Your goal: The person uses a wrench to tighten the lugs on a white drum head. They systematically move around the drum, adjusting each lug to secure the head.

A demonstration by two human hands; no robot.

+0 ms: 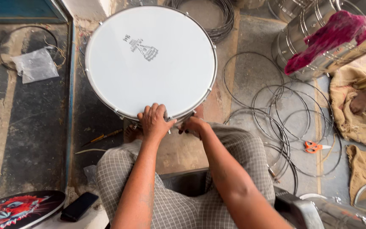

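Observation:
A large round drum (149, 59) with a white head and a metal rim stands on the floor between my knees. My left hand (153, 121) rests on the near edge of the drum rim, fingers curled over it. My right hand (193, 126) is just right of it, below the rim, closed on something small and dark at the drum's side; I cannot tell what it is.
Several thin wire hoops (276, 114) lie on the floor to the right, with orange scissors (314, 146) among them. Steel drum shells (318, 42) with a pink cloth (331, 36) stand at top right. Another person's foot (361, 101) rests on burlap. A black phone (79, 206) lies at bottom left.

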